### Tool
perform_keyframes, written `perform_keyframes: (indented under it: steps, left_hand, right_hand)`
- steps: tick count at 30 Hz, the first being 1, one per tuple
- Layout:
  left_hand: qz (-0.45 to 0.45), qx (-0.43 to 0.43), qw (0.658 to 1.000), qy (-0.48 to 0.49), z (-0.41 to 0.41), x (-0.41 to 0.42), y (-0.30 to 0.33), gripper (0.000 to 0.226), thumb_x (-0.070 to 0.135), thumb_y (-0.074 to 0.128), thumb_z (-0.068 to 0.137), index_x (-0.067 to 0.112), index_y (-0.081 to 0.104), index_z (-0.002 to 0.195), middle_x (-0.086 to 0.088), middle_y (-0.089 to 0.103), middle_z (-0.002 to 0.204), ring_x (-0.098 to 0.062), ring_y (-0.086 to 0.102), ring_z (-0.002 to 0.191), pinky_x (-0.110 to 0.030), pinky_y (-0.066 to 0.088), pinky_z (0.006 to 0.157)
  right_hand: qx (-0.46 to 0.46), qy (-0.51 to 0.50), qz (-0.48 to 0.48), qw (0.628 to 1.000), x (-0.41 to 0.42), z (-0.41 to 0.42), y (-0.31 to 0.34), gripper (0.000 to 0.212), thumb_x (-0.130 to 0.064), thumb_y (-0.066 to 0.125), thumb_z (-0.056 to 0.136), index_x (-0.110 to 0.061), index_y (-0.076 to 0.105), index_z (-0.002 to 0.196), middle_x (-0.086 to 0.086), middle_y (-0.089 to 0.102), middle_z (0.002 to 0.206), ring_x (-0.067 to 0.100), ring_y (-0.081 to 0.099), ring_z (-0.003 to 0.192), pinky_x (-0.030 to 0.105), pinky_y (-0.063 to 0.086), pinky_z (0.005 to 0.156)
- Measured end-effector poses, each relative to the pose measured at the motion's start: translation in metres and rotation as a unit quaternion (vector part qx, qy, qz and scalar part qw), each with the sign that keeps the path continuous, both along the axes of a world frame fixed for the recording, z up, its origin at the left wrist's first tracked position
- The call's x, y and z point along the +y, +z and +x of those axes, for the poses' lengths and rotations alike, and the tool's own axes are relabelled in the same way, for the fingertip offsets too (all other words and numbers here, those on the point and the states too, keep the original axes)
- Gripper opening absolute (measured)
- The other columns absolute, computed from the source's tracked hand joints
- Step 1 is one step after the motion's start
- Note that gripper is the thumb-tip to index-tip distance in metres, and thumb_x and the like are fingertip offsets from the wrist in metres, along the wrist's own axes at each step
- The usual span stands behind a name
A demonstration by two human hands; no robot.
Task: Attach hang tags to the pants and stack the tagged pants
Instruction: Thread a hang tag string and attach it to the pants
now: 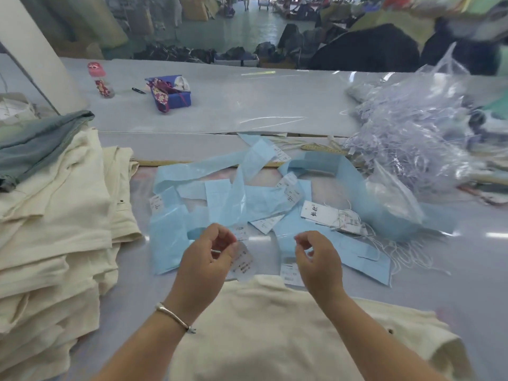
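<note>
Head view looks down at a grey bench point(275, 105) with cream pants point(275, 325) lying flat at the near edge, right under the person's forearms. Both hands are raised just past the far edge of those pants. Left hand point(211, 257) has its fingers curled and is pinching something thin and pale, and a small printed tag point(243, 261) hangs just right of its fingertips, a bit blurred, so it can't be said for sure whether the fingers touch the tag itself or only a string. Right hand point(316, 259) is curled too, thumb and forefinger pinched together; whatever it grips is too fine to make out, maybe a string, can't tell. A silver bracelet point(173, 316) sits on the left wrist.

Beyond the pants, past the hands, there's a mess of light blue paper strips point(247, 196) spread on the bench, with small white labels mixed in. A bundle of hang tags point(330, 215) with white strings lies on the right side of that blue mess. Left of the pants is a tall stack of cream pants point(55, 229), folded, with a grey-green garment point(41, 141) draped on its far top. Far right of the pants, a clear plastic bag point(412, 127) full of pale fasteners slumps on the bench. Way behind the pants, near the bench's far side, sit a blue box point(173, 97) with patterned fabric in it, small black snips point(138, 91) and a pink-capped bottle point(100, 79).
</note>
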State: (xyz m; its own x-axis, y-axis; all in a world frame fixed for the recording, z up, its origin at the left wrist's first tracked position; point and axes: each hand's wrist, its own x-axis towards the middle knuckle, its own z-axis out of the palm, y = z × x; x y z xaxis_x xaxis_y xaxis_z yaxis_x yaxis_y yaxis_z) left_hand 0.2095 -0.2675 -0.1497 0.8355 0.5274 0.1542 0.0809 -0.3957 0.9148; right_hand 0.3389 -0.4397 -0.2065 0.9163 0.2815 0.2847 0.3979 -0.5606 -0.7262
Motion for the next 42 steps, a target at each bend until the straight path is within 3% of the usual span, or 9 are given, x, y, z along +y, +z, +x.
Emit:
perform_keyframes:
  steps: [5,10,16,18,24,29,35,40,42]
  left_hand:
    - [-0.029,0.051,0.996,-0.073,0.036,-0.053,-0.018,0.05,0.004,0.064,0.088,0.044,0.049,0.113,0.002,0.062,0.076,-0.013,0.061,0.073,-0.026,0.052,0.077]
    - [-0.03,0.062,0.996,-0.057,0.074,-0.089,-0.029,0.043,0.004,0.06,0.091,0.042,0.054,0.111,0.005,0.056,0.074,-0.003,0.052,0.065,-0.016,0.046,0.067]
    - [-0.063,0.078,0.995,-0.01,0.097,-0.1,-0.039,0.036,0.004,0.06,0.091,0.034,0.059,0.109,0.01,0.057,0.073,0.0,0.052,0.063,-0.012,0.045,0.062]
    - [-0.07,0.083,0.994,-0.002,0.099,-0.098,-0.041,0.034,0.005,0.06,0.091,0.036,0.061,0.106,0.012,0.059,0.075,-0.001,0.055,0.068,-0.013,0.047,0.065]
    - [-0.066,0.098,0.993,-0.002,0.107,-0.092,-0.049,0.033,0.006,0.061,0.091,0.036,0.063,0.102,0.015,0.06,0.076,-0.001,0.058,0.075,-0.019,0.049,0.072]
    - [-0.074,0.092,0.993,-0.012,0.115,-0.096,-0.05,0.032,0.006,0.062,0.09,0.036,0.063,0.101,0.013,0.059,0.074,-0.002,0.057,0.073,-0.02,0.051,0.07]
    - [-0.075,0.097,0.992,-0.02,0.118,-0.098,-0.049,0.029,0.009,0.061,0.091,0.036,0.062,0.102,0.015,0.059,0.075,-0.002,0.059,0.078,-0.02,0.052,0.073]
    - [-0.077,0.103,0.992,-0.017,0.116,-0.094,-0.053,0.029,0.009,0.061,0.091,0.036,0.062,0.102,0.018,0.059,0.076,-0.002,0.058,0.077,-0.021,0.053,0.073]
    - [-0.082,0.102,0.991,-0.016,0.115,-0.094,-0.054,0.03,0.009,0.061,0.091,0.036,0.062,0.102,0.018,0.058,0.075,-0.002,0.058,0.076,-0.02,0.052,0.071]
  right_hand:
    - [0.054,-0.064,-0.081,0.993,-0.056,0.074,-0.01,0.016,-0.008,0.059,0.087,-0.012,0.064,0.102,0.001,0.067,0.098,0.023,0.06,0.095,0.032,0.043,0.078]
    - [0.052,0.041,-0.246,0.967,-0.053,0.144,-0.024,0.041,-0.023,0.054,0.095,-0.016,0.05,0.135,0.002,0.052,0.139,0.021,0.042,0.129,0.03,0.028,0.102]
    - [0.014,0.168,-0.375,0.911,-0.021,0.204,-0.038,0.078,-0.044,0.064,0.086,-0.017,0.026,0.148,0.006,0.032,0.152,0.024,0.031,0.139,0.038,0.028,0.11]
    - [0.032,0.174,-0.402,0.898,-0.017,0.217,-0.042,0.085,-0.051,0.066,0.08,-0.021,0.026,0.148,0.004,0.039,0.147,0.024,0.035,0.135,0.041,0.027,0.108]
    - [0.002,0.201,-0.39,0.899,-0.026,0.226,-0.053,0.067,-0.055,0.066,0.078,-0.026,0.044,0.136,-0.006,0.053,0.136,0.018,0.048,0.123,0.04,0.021,0.108]
    - [-0.021,0.199,-0.345,0.917,-0.04,0.227,-0.055,0.06,-0.056,0.063,0.084,-0.024,0.051,0.134,-0.005,0.056,0.136,0.024,0.052,0.118,0.034,0.029,0.102]
    - [-0.035,0.223,-0.355,0.907,-0.043,0.228,-0.051,0.048,-0.057,0.063,0.083,-0.022,0.066,0.116,-0.005,0.062,0.124,0.028,0.056,0.102,0.033,0.037,0.091]
    - [0.002,0.2,-0.307,0.93,-0.041,0.226,-0.045,0.033,-0.047,0.066,0.086,-0.024,0.072,0.109,-0.003,0.065,0.123,0.023,0.057,0.111,0.028,0.037,0.09]
    - [-0.012,0.202,-0.314,0.928,-0.041,0.224,-0.041,0.024,-0.04,0.059,0.093,-0.023,0.074,0.102,0.0,0.067,0.115,0.025,0.058,0.106,0.031,0.039,0.085]
